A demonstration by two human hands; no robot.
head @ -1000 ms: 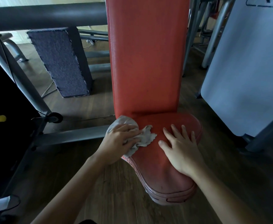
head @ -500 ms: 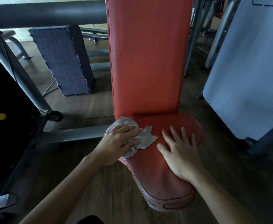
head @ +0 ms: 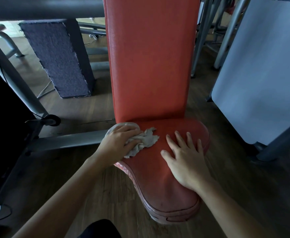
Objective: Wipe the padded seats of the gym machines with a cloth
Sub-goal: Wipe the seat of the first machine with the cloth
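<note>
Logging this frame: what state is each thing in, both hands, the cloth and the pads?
red padded vinyl seat: level, edge trim worn and pale.
crumpled off-white cloth: bunched, lying on the seat's rear left part, partly under the left hand.
left hand: grips the cloth, pressing it onto the seat.
right hand: flat, fingers spread, resting on the seat.
red padded backrest: upright, no hand on it.

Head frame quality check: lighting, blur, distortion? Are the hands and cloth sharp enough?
Head view: the cloth, left hand and right hand on the red seat are sharp. The head view's left edge sinks into near-black shadow. Wide-angle bowing curves the white panel edge. There is no glare on the backrest.
</note>
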